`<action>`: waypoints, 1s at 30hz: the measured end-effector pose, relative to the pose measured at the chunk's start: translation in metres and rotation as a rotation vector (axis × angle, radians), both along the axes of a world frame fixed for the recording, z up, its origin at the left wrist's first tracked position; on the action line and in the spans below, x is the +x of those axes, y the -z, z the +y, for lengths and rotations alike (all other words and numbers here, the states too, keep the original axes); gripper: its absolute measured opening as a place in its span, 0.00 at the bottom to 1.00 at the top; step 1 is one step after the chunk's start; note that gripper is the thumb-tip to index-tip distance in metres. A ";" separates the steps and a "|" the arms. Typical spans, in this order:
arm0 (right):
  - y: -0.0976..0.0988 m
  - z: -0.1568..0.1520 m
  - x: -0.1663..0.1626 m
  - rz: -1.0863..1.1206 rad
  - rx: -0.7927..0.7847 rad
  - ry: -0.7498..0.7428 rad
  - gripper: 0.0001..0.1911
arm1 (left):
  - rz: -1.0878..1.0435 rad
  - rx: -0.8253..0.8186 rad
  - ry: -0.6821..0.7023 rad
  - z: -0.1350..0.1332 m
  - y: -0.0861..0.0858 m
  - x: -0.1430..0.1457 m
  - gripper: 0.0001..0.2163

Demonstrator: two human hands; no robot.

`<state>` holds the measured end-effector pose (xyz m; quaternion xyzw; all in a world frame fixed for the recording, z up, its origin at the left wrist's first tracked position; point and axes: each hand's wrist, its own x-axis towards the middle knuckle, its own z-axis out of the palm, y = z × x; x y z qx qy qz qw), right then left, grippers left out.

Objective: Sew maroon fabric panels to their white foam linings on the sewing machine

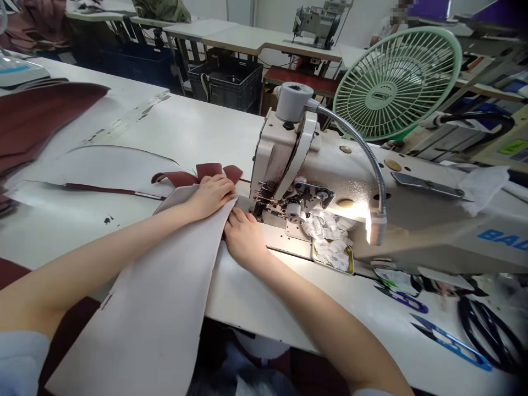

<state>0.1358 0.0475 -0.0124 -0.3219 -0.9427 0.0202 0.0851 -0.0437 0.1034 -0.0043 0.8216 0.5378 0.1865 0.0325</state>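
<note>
Pale leather-like panel (148, 313) lies nearest, running up between my forearms toward the presser foot (259, 208) of the sewing machine (284, 159). It looks flexible yet firm, light enough to steer, and best held along its edge. My left hand (210, 197) lies palm-down on it, fingers together; my right hand (243, 236) curls at its edge. Whether either truly pinches, I cannot tell. Maroon pieces (198, 175) lie just beyond. A metal tray (351, 261) beside the machine holds white wadded scraps (325, 231). A black plastic crate (231, 91) stands farther off, contents unclear.
</note>
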 end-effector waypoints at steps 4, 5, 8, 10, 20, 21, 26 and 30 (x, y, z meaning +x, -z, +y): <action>-0.012 -0.010 0.015 -0.056 -0.011 -0.038 0.13 | -0.077 -0.043 0.047 -0.006 -0.001 0.011 0.08; -0.015 -0.015 0.020 -0.076 -0.018 -0.044 0.13 | -0.084 -0.056 0.089 -0.010 -0.003 0.014 0.09; -0.020 -0.028 0.034 -0.128 -0.026 -0.061 0.13 | -0.049 -0.106 0.261 -0.024 -0.006 0.019 0.14; -0.018 -0.035 0.040 -0.123 -0.006 -0.070 0.13 | -0.013 -0.119 0.335 -0.030 -0.008 0.019 0.15; 0.004 -0.040 0.042 -0.031 0.081 -0.055 0.12 | 0.042 -0.072 0.370 -0.025 -0.001 0.013 0.17; 0.002 -0.040 0.042 -0.037 0.065 -0.060 0.12 | 0.044 -0.069 0.375 -0.024 0.000 0.013 0.17; -0.008 -0.039 0.046 -0.074 0.059 -0.076 0.15 | 0.061 -0.043 0.394 -0.022 0.002 0.012 0.16; -0.012 -0.033 0.055 -0.105 0.048 -0.088 0.14 | 0.100 0.013 0.386 -0.021 0.003 0.018 0.16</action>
